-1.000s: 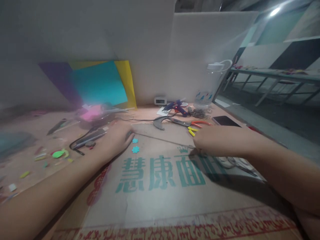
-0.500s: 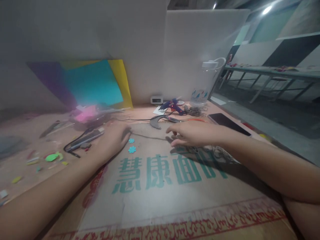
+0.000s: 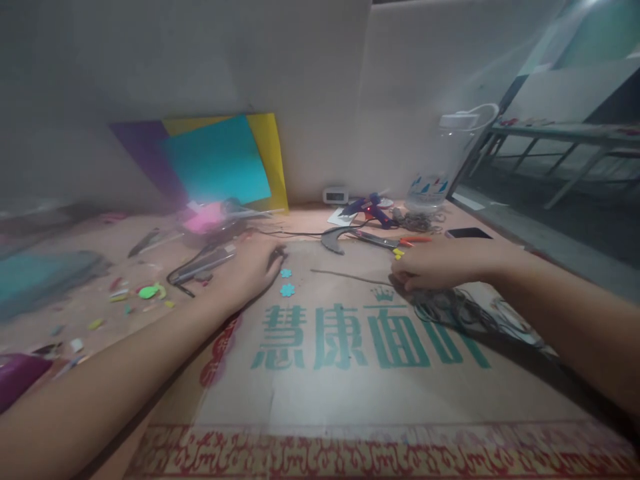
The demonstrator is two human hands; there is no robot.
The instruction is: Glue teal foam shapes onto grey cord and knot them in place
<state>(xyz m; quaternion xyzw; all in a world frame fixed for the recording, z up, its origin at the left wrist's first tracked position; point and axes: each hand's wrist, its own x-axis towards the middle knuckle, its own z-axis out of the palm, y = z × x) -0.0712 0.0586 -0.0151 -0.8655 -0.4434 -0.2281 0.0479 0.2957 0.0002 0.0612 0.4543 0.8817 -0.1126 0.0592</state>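
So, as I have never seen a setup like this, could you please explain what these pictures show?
Gladly. There is no machine here: a person works with two bare hands. The view comes from a camera worn on the head, looking forward and down.

A printed cardboard sheet lies on the table. The left hand rests near its far left edge, beside two small blue flower shapes; I see nothing held in it. The right hand seems to pinch a thin grey cord, whose free end points toward the left hand without reaching it.

Behind are a glue gun, an orange-handled tool and a clear bottle.
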